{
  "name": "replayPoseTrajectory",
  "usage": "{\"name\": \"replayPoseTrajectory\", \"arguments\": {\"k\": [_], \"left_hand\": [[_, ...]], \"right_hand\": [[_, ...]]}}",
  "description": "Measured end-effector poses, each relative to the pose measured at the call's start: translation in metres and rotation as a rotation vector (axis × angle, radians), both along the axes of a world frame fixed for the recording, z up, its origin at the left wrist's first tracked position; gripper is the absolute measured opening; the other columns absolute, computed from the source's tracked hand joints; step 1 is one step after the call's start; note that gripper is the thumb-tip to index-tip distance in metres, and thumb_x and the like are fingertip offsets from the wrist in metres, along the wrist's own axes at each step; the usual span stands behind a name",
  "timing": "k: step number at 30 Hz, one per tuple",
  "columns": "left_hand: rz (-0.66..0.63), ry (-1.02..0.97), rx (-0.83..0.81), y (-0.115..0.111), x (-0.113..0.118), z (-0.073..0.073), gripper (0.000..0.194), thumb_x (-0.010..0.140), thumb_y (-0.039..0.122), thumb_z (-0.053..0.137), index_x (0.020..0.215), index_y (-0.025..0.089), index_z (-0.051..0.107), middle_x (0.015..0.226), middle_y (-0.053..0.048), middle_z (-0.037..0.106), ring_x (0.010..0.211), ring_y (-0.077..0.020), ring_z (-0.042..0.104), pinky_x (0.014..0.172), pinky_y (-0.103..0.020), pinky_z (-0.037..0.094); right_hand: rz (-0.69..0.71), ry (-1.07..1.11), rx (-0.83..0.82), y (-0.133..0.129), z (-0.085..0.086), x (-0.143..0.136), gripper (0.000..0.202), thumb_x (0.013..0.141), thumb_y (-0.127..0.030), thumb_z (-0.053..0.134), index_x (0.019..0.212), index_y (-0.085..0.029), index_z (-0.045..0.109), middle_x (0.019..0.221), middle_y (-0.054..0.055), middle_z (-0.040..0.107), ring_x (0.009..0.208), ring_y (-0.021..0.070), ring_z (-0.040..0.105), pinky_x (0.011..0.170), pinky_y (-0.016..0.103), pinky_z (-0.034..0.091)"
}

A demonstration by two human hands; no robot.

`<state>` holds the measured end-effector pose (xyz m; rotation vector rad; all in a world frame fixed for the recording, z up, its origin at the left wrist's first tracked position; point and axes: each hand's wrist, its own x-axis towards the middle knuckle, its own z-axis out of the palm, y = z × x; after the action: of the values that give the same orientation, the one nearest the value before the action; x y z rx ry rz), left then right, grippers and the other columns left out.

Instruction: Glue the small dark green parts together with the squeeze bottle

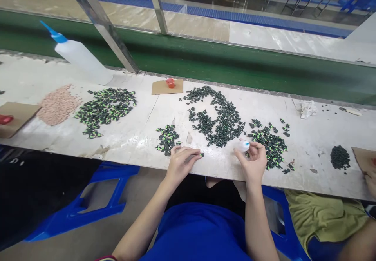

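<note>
My left hand (182, 162) is closed in a pinch on a small black-and-green piece (201, 155), just above the front of the table. My right hand (253, 157) is wrapped round a small white squeeze bottle (242, 146), whose blue tip points towards me. Beside my left hand lies a small pile of black-and-green pieces (168, 138). Another such pile (272, 145) sits just right of my right hand. Between and beyond the hands spreads a larger heap of dark green pieces (226, 124).
A big white bottle with a blue nozzle (82, 61) stands back left. Nearby are a pinkish heap (59, 105) and more black-and-green pieces (107, 106). Cardboard (160, 87) bears a red cup (170, 82). A crumpled tissue (307, 109) lies right. Other people sit either side.
</note>
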<state>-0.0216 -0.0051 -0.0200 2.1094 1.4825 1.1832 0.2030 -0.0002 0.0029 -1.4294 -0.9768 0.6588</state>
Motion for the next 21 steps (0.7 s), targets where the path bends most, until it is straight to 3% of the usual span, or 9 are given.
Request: {"name": "replayPoseTrajectory", "arguments": {"k": [4, 7, 10, 13, 15, 16, 18, 21], "left_hand": [[-0.037, 0.052, -0.019, 0.0, -0.001, 0.001, 0.006, 0.089, 0.027, 0.062, 0.091, 0.025, 0.066, 0.086, 0.002, 0.076, 0.083, -0.0169, 0.068, 0.092, -0.04, 0.03], [-0.073, 0.123, -0.036, 0.001, -0.002, 0.004, 0.009, 0.091, 0.026, 0.059, 0.096, 0.026, 0.066, 0.091, 0.0, 0.075, 0.095, -0.0194, 0.064, 0.092, -0.041, 0.028], [-0.079, 0.155, -0.034, 0.001, -0.002, 0.006, 0.012, 0.092, 0.025, 0.056, 0.098, 0.026, 0.066, 0.098, -0.002, 0.073, 0.102, -0.0213, 0.06, 0.09, -0.041, 0.029], [-0.067, 0.165, -0.029, 0.001, -0.002, 0.006, 0.013, 0.091, 0.025, 0.057, 0.099, 0.026, 0.067, 0.109, -0.004, 0.071, 0.107, -0.0229, 0.056, 0.09, -0.041, 0.03], [-0.063, 0.169, -0.037, 0.001, -0.002, 0.005, 0.012, 0.09, 0.024, 0.058, 0.096, 0.026, 0.068, 0.113, -0.004, 0.069, 0.11, -0.0239, 0.054, 0.09, -0.042, 0.03], [-0.06, 0.171, -0.045, 0.001, -0.002, 0.005, 0.011, 0.09, 0.024, 0.059, 0.094, 0.026, 0.068, 0.113, -0.004, 0.069, 0.111, -0.0243, 0.053, 0.09, -0.042, 0.03], [-0.053, 0.165, -0.062, 0.001, -0.002, 0.004, 0.011, 0.09, 0.024, 0.059, 0.09, 0.026, 0.069, 0.113, -0.003, 0.069, 0.113, -0.0246, 0.052, 0.091, -0.042, 0.03], [-0.033, 0.114, -0.057, 0.001, -0.003, 0.001, 0.013, 0.091, 0.022, 0.056, 0.09, 0.026, 0.068, 0.104, -0.002, 0.073, 0.111, -0.0243, 0.054, 0.091, -0.042, 0.03]], "right_hand": [[0.009, -0.117, -0.088, 0.004, 0.0, -0.002, 0.05, 0.061, -0.034, 0.079, 0.102, -0.019, 0.055, 0.099, 0.011, 0.07, 0.095, 0.0259, 0.067, 0.086, 0.044, 0.051], [0.023, -0.189, -0.046, -0.001, 0.004, -0.006, 0.065, 0.062, -0.034, 0.08, 0.117, -0.019, 0.048, 0.108, 0.013, 0.067, 0.104, 0.0266, 0.063, 0.09, 0.045, 0.049], [-0.043, -0.31, 0.106, -0.013, 0.01, -0.011, 0.083, 0.064, -0.032, 0.08, 0.133, -0.021, 0.036, 0.125, 0.015, 0.055, 0.119, 0.0287, 0.053, 0.092, 0.045, 0.047], [-0.193, -0.507, 0.422, -0.023, 0.019, -0.022, 0.068, 0.072, -0.027, 0.075, 0.131, -0.023, 0.041, 0.115, 0.01, 0.054, 0.11, 0.0271, 0.054, 0.086, 0.043, 0.047], [-0.11, -0.668, 0.567, -0.024, 0.025, -0.033, 0.048, 0.077, -0.018, 0.069, 0.121, -0.026, 0.051, 0.097, 0.005, 0.057, 0.094, 0.0229, 0.056, 0.081, 0.04, 0.047], [0.024, -0.756, 0.556, -0.022, 0.026, -0.039, 0.04, 0.079, -0.013, 0.066, 0.115, -0.027, 0.056, 0.091, 0.003, 0.058, 0.089, 0.0213, 0.055, 0.079, 0.038, 0.047], [0.254, -0.87, 0.418, -0.014, 0.026, -0.052, 0.03, 0.085, -0.008, 0.057, 0.107, -0.027, 0.063, 0.095, 0.006, 0.06, 0.09, 0.0217, 0.053, 0.077, 0.037, 0.048], [0.317, -0.936, 0.211, 0.001, 0.015, -0.064, 0.028, 0.09, -0.009, 0.048, 0.102, -0.024, 0.069, 0.098, 0.011, 0.059, 0.093, 0.0252, 0.047, 0.074, 0.039, 0.049]]}}
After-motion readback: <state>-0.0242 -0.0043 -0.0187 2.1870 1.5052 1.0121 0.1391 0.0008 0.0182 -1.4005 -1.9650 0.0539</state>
